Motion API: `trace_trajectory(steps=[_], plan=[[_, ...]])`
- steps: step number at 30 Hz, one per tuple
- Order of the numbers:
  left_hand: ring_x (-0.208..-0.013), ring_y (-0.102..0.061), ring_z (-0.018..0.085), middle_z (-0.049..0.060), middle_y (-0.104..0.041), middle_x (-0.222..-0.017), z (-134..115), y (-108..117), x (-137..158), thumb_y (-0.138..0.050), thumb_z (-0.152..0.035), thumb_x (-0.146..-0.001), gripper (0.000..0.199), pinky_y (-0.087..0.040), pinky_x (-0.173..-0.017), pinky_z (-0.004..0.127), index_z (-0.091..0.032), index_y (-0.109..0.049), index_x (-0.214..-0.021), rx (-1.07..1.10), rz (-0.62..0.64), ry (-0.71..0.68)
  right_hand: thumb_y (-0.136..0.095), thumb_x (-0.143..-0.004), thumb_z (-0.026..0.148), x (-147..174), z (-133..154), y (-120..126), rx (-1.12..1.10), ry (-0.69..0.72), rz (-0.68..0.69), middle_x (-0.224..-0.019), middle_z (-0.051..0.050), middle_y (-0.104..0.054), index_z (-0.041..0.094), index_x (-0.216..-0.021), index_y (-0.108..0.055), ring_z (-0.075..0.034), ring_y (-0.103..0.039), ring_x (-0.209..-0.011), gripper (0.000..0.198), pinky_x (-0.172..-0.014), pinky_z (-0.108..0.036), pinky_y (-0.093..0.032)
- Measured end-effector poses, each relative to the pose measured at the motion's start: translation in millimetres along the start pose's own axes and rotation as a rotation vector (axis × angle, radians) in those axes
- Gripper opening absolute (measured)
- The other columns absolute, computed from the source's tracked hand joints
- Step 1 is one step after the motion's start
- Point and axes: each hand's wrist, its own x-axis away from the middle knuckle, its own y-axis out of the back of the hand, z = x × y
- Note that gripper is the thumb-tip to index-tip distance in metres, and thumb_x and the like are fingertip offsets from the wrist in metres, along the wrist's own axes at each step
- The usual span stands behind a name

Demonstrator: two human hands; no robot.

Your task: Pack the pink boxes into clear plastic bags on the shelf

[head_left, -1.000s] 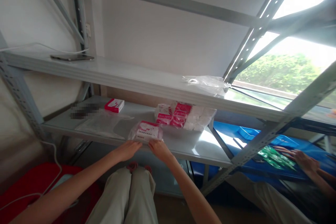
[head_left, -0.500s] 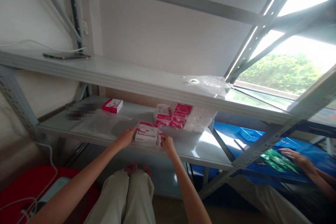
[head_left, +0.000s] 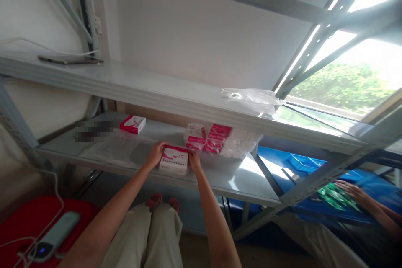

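Note:
A white and magenta box (head_left: 174, 159) in a clear plastic bag lies near the front edge of the lower shelf. My left hand (head_left: 155, 155) grips its left side and my right hand (head_left: 194, 160) its upper right corner, fingers closed at the wrapping. Behind, to the right, bagged magenta and white boxes (head_left: 216, 136) rest on the same shelf. Another small magenta and white box (head_left: 133, 124) sits further back on the left, unwrapped. A flat clear plastic bag (head_left: 116, 150) is spread to the left of my left hand.
Above my hands runs the upper shelf (head_left: 150, 86), bearing a phone (head_left: 70, 60) and a crumpled clear bag (head_left: 251, 98). A power bank (head_left: 56, 234) with a white cable lies on a red stool (head_left: 19, 226). At right, another person's hand (head_left: 351, 188) touches green packaging (head_left: 337, 196).
My right hand has moved up and inward along the box's right side. My left hand has shifted up over its upper left corner. The plastic sits closer around the box.

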Motion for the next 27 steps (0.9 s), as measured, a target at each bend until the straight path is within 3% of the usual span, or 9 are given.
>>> trace_trajectory(steps=[3, 6, 10, 16, 20, 23, 27], plan=[[-0.099, -0.064, 0.021, 0.01, -0.069, -0.109, 3.6, -1.1, 5.8, -0.046, -0.009, -0.078, 0.037, -0.049, -0.09, 0.035, -0.016, -0.062, -0.111, 0.024, 0.065, -0.008, -0.034, -0.086, 0.015, 12.0, -5.3, -5.6, 0.06, 0.007, 0.012, -0.108, -0.013, -0.066, 0.017, -0.11, -0.062, -0.022, -0.06, -0.101, 0.037, -0.087, -0.036, -0.043], [-0.105, -0.062, 0.021, 0.01, -0.066, -0.115, 0.4, 2.9, 15.9, -0.05, -0.01, -0.077, 0.04, -0.047, -0.093, 0.034, -0.017, -0.06, -0.115, 0.031, 0.109, -0.073, -0.038, -0.083, 0.01, 32.3, -12.1, -6.6, 0.201, 0.11, 0.014, -0.127, -0.016, -0.055, 0.015, -0.131, -0.047, -0.025, -0.05, -0.118, 0.049, -0.097, -0.043, -0.037], [-0.115, -0.056, 0.021, 0.009, -0.063, -0.121, -6.7, 7.4, 39.4, -0.05, -0.008, -0.076, 0.043, -0.043, -0.1, 0.038, -0.019, -0.059, -0.117, 0.003, 0.119, -0.151, -0.039, -0.08, 0.007, 60.7, -19.3, -7.5, 0.306, 0.236, 0.029, -0.136, -0.017, -0.046, 0.014, -0.14, -0.036, -0.025, -0.042, -0.126, 0.061, -0.105, -0.046, -0.029], [-0.124, -0.049, 0.019, 0.01, -0.053, -0.134, -2.4, 1.6, 85.9, -0.038, -0.001, -0.079, 0.055, -0.037, -0.106, 0.04, -0.019, -0.047, -0.131, -0.063, 0.028, -0.072, -0.03, -0.084, 0.009, 93.3, -25.3, -10.2, 0.149, 0.401, -0.006, -0.143, -0.017, -0.036, 0.016, -0.146, -0.02, -0.025, -0.032, -0.134, 0.063, -0.106, -0.053, -0.029], [-0.123, -0.049, 0.02, 0.011, -0.053, -0.132, -2.6, 2.9, 95.3, -0.039, 0.0, -0.078, 0.056, -0.037, -0.106, 0.041, -0.02, -0.045, -0.13, -0.069, 0.037, -0.073, -0.036, -0.079, 0.006, 89.5, -9.6, 14.4, 0.096, 0.481, -0.054, -0.147, -0.016, -0.026, 0.02, -0.148, -0.01, -0.026, -0.022, -0.138, 0.075, -0.108, -0.057, -0.024], [-0.123, -0.049, 0.019, 0.011, -0.053, -0.132, -6.3, 5.9, 93.9, -0.038, 0.0, -0.077, 0.058, -0.036, -0.106, 0.041, -0.019, -0.044, -0.131, -0.055, 0.068, -0.087, -0.055, -0.076, 0.015, 61.5, 15.2, 36.8, 0.114, 0.586, 0.072, -0.15, -0.015, -0.022, 0.02, -0.148, -0.015, -0.026, -0.017, -0.14, 0.082, -0.111, -0.051, -0.023], [-0.125, -0.047, 0.021, 0.015, -0.048, -0.136, -9.7, 6.2, 94.3, -0.037, -0.002, -0.077, 0.06, -0.035, -0.107, 0.041, -0.014, -0.038, -0.136, -0.094, 0.084, -0.079, -0.079, -0.058, 0.034, 12.8, 48.5, 41.5, 0.209, 0.529, 0.454, -0.15, -0.023, -0.02, 0.009, -0.147, -0.016, -0.032, -0.015, -0.14, 0.112, -0.112, -0.047, -0.02]])
